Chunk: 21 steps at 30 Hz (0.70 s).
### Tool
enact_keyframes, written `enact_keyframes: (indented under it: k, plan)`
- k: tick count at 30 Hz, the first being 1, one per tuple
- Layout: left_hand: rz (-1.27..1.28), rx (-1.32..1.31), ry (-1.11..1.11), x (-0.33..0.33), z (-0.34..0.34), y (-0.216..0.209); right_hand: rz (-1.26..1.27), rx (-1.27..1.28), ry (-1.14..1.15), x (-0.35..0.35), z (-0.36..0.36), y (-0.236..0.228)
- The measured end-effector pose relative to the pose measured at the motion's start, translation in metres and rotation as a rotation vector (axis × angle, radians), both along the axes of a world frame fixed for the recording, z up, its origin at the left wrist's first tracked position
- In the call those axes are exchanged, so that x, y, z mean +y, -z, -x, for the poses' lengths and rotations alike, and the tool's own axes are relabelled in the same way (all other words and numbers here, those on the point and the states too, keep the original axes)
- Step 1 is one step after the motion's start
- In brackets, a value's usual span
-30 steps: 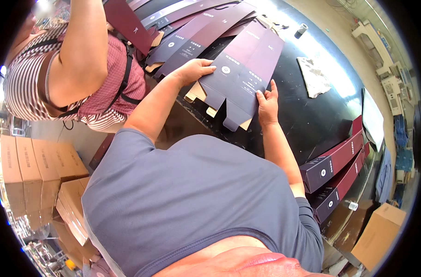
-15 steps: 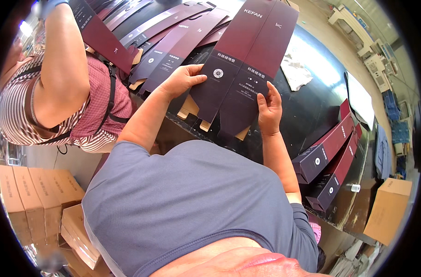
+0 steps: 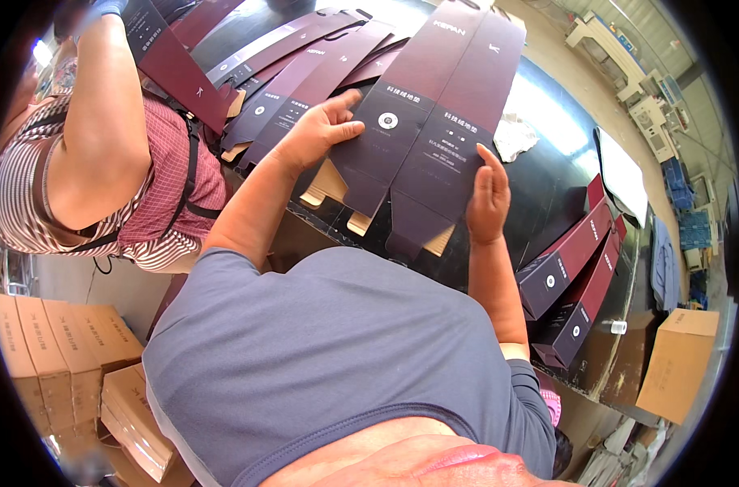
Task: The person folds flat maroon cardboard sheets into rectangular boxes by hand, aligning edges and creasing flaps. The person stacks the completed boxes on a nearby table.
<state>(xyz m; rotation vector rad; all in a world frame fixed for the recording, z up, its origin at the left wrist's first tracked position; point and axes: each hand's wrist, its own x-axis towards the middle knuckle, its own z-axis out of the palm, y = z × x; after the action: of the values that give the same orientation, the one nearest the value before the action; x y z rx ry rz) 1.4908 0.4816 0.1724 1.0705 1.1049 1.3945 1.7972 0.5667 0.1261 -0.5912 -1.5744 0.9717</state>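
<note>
A long carton (image 3: 442, 97), maroon fading to dark purple, lies partly flattened on the black table in front of me, its near end towards my body. My left hand (image 3: 321, 134) grips its left edge, thumb over the printed top and fingers at the side. Along the right edge my right hand (image 3: 488, 199) holds the carton with fingers nearly straight and thumb beside them. Dark flaps and tan inner flaps (image 3: 325, 185) stick out loosely at the near end.
Flat cartons (image 3: 325, 69) lie piled at the far left. Two formed cartons (image 3: 568, 256) rest on the table's right side, near a small white roll (image 3: 618, 327). A co-worker (image 3: 102, 154) at left holds another carton (image 3: 183, 69). Brown boxes (image 3: 69, 341) are stacked lower left.
My right hand has moved right and slightly nearer with the carton's right edge. The near end has spread, and its flaps stand further apart. The co-worker's arm has shifted slightly left.
</note>
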Motion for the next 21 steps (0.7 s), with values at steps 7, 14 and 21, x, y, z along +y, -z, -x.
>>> enact_keyframes:
  k: [7, 14, 21]
  plan:
    - [-0.191, -0.197, 0.098, 0.031, -0.010, -0.100, -0.986, -0.462, 0.372, -0.023, -0.016, -0.135]
    - [-0.931, 0.664, -0.484, 0.082, -0.073, -0.162, -0.342, 0.269, -0.101, 0.020, -0.004, -0.194]
    - [-0.944, 0.545, -0.147, 0.110, -0.105, -0.169, -0.149, 0.295, -0.257, 0.028, -0.031, -0.200]
